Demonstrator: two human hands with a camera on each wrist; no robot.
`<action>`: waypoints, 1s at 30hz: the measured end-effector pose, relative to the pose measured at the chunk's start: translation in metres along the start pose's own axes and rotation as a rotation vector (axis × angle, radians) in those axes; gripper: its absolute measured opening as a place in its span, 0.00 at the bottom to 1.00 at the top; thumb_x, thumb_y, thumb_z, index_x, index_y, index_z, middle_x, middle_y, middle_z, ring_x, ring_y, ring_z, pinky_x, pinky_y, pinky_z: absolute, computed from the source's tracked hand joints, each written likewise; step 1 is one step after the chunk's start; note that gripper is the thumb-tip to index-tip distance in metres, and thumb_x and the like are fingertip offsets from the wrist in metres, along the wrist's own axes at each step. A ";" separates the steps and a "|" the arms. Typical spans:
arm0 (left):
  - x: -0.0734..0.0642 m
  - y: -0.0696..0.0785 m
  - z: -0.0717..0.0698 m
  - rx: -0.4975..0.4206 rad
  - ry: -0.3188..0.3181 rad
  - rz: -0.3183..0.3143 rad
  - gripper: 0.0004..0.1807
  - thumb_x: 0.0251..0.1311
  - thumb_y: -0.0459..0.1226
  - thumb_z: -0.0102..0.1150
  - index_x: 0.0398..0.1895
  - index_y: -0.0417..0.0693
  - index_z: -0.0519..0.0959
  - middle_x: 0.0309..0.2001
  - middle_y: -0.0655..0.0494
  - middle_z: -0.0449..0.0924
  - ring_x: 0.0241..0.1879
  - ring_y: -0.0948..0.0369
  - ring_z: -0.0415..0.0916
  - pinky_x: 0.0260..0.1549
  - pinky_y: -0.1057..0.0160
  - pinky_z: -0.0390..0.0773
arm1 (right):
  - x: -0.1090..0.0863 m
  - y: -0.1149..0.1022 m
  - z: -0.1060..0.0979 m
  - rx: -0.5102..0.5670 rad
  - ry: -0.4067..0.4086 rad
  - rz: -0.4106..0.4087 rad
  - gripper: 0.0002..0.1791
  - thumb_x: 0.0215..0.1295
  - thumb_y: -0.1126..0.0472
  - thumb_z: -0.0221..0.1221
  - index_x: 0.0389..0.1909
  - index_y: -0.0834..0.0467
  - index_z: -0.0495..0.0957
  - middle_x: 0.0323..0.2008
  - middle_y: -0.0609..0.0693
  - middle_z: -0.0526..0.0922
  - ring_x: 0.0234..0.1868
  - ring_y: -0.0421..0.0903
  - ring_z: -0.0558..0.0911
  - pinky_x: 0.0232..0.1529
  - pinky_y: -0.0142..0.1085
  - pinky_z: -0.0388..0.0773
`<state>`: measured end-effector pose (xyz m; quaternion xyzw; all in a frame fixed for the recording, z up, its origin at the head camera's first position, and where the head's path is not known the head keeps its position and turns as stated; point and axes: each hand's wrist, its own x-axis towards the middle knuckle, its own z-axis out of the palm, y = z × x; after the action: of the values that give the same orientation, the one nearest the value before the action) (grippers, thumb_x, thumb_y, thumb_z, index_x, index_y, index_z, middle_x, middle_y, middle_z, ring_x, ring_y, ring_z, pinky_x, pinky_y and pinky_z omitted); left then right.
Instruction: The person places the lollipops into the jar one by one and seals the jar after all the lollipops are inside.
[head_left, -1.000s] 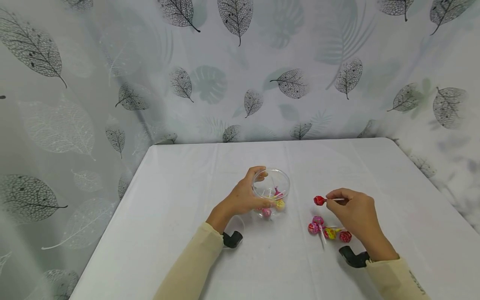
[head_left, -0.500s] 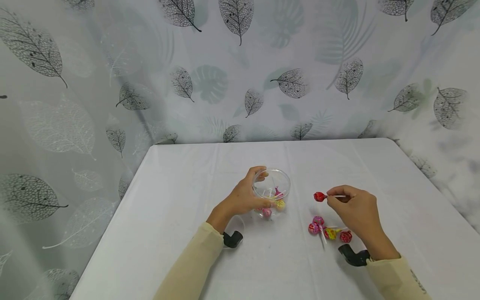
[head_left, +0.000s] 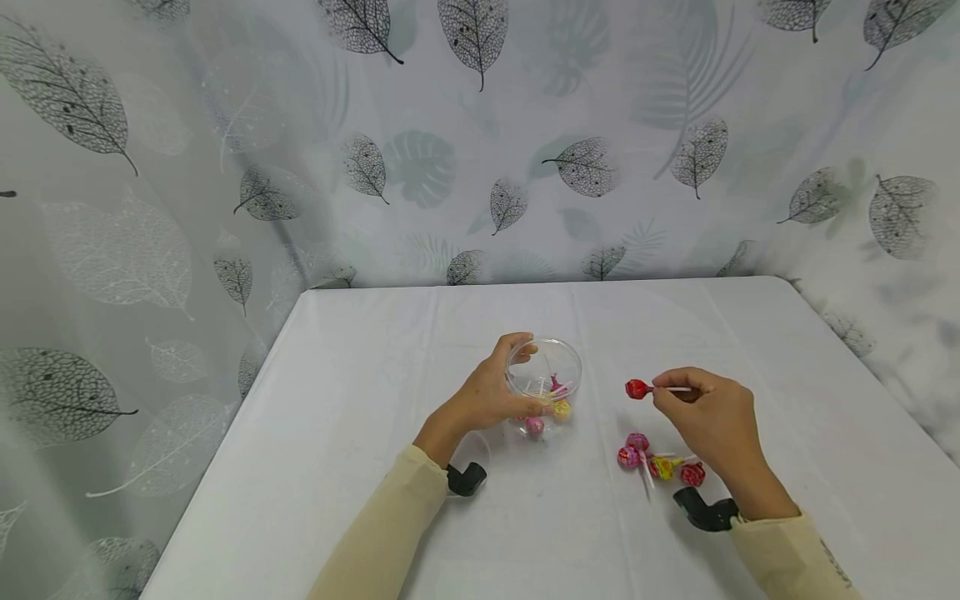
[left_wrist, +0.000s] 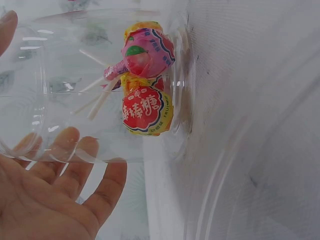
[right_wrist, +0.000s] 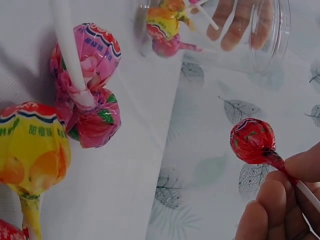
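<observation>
Pinching a red-wrapped lollipop [head_left: 637, 389] by its white stick in the right hand [head_left: 708, 421], with thumb pressed against fingers just behind the wrapped ball. Gripping a transparent jar [head_left: 562, 354] in the left hand [head_left: 487, 392], with fingers and thumb curled round from the left.

Lying almost level, long axis running left to right: ball leftmost, stick trailing rightward into the pinch. Pointing ball first toward the jar, apart from it, just to the right of its upturned mouth (hard to tell from these views which sits higher, ball or rim). Judged by position, reachable by sideways travel leftward alone or with some lift, and tied to the right hand only; nearest the mouth, the left.

Note low in the jar, through its wall, a yellow candy [head_left: 561, 409] and a pink candy [head_left: 534, 426]. Find on the white table [head_left: 375, 375], to the near side of the held ball, two pink-wrapped lollipops [head_left: 637, 442], a yellow-wrapped lollipop [head_left: 663, 467] and a second red lollipop [head_left: 692, 475]. Look also beside the left wrist for a clear round piece [head_left: 480, 443], perhaps a lid, partly hidden.
</observation>
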<state>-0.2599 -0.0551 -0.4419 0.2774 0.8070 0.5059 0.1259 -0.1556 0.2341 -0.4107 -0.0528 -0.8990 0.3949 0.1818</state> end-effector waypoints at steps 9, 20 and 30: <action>0.000 0.000 0.001 0.006 0.003 -0.005 0.57 0.53 0.37 0.81 0.80 0.53 0.53 0.77 0.51 0.66 0.76 0.56 0.63 0.71 0.40 0.63 | 0.002 -0.006 -0.002 0.014 0.033 -0.038 0.06 0.67 0.63 0.65 0.38 0.59 0.89 0.36 0.57 0.91 0.28 0.26 0.80 0.20 0.32 0.71; 0.001 -0.001 0.001 0.009 0.011 -0.016 0.56 0.52 0.37 0.82 0.79 0.59 0.54 0.76 0.53 0.67 0.76 0.58 0.64 0.71 0.43 0.64 | 0.006 -0.013 0.000 0.044 0.050 -0.068 0.05 0.67 0.64 0.65 0.37 0.59 0.89 0.37 0.56 0.91 0.30 0.23 0.80 0.26 0.30 0.77; 0.001 -0.001 0.001 0.003 0.000 -0.002 0.57 0.52 0.36 0.81 0.80 0.53 0.52 0.77 0.50 0.66 0.76 0.55 0.63 0.71 0.41 0.64 | 0.009 -0.020 0.000 0.053 0.049 -0.066 0.06 0.67 0.62 0.65 0.37 0.59 0.89 0.37 0.56 0.91 0.29 0.25 0.81 0.23 0.32 0.76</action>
<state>-0.2610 -0.0543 -0.4430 0.2769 0.8080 0.5046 0.1259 -0.1626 0.2223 -0.3936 -0.0279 -0.8847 0.4111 0.2182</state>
